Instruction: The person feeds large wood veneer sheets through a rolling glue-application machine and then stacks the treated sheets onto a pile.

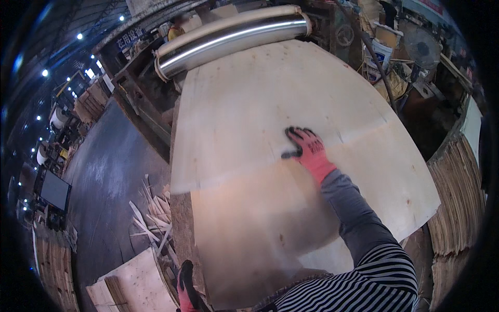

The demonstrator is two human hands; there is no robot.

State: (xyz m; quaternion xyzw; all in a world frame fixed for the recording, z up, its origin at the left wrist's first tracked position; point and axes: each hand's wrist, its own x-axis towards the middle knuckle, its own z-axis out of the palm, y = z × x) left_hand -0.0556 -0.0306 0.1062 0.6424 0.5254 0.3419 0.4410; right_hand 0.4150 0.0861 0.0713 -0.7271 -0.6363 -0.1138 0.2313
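A large pale wood veneer sheet (249,112) stretches away from me, its far end at the metal roller. Its near edge lies across another veneer sheet (244,234). My right hand (306,147), in a pink glove with dark fingertips, rests on the upper sheet near that edge, fingers spread, holding nothing. At the lower left, my left hand (188,288), gloved alike, is beside the lower sheet's left edge. Only part of it shows, and whether it grips anything is hidden.
A shiny roller (234,44) spans the far end. Stacked veneer (457,192) stands at the right, more sheets (135,283) at the lower left. Wood scraps (156,213) litter the dark floor (114,171). A fan (421,47) and a white bucket (379,54) are at the far right.
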